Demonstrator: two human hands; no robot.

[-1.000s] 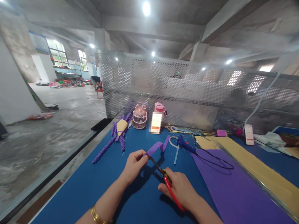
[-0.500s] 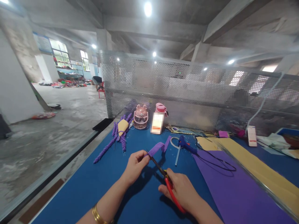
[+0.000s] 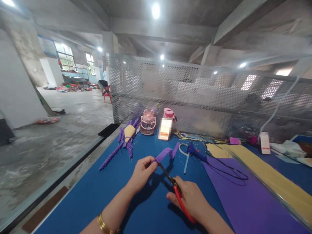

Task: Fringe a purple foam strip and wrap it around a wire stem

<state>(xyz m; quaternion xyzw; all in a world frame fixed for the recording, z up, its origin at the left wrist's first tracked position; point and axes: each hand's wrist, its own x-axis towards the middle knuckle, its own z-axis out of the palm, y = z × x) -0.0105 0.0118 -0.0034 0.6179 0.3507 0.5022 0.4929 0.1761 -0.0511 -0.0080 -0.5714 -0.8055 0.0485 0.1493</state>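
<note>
My left hand [image 3: 144,172] pinches one end of a curled purple strip [image 3: 164,154], paper or foam by its look, between thumb and fingers. The strip's loose end rises to the right in a bend. My right hand [image 3: 188,195] grips red-handled scissors [image 3: 179,201], their dark blades reaching the strip right beside my left fingertips. Whether the blades are fully closed is hard to make out. To the right of the strip lie a blue glue gun [image 3: 196,152] with a clear glue stick [image 3: 186,163] and a pale ring of tape [image 3: 182,149].
Purple braided stems with a yellow wrap [image 3: 129,132] lie at the table's left. Behind stand a pink bottle [image 3: 148,123], a pink cup [image 3: 169,113] and a phone [image 3: 165,130]. Purple sheet [image 3: 234,185] and yellow sheet [image 3: 265,169] cover the right. A perforated metal screen [image 3: 207,87] borders the back.
The whole view has shifted slightly, moving everything a little to the right in the picture. Both hands, the strip and the scissors keep nearly the same pose.
</note>
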